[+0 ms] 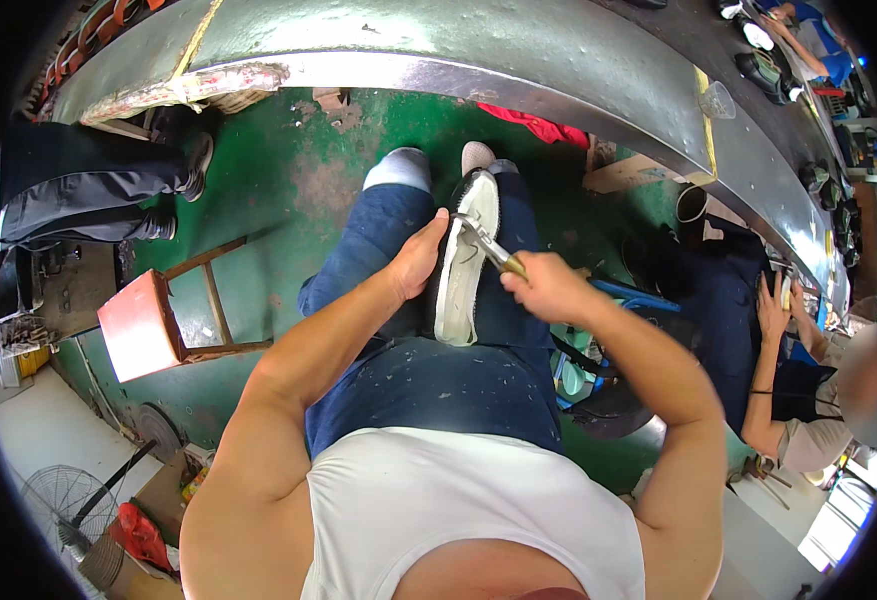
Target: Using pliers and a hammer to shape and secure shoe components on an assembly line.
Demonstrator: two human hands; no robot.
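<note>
A shoe [456,300] lies sole-up along my thighs, toe pointing away from me, with a pale underside and a dark edge. My left hand [420,258] grips its left side near the forepart, thumb at the rim; the other fingers are mostly hidden. In my right hand [548,287] are metal pincers [486,242] with a brass-coloured handle end. Their head rests over the forepart of the shoe, close to my left thumb. Whether the jaws bite on anything is too small to tell.
A long metal-topped bench [378,40] runs across the far side. At left stand a reddish stool [141,325] and a person's legs [88,185]. A co-worker [808,400] sits at right. A fan [68,500] stands lower left; red cloth [533,125] lies beneath the bench.
</note>
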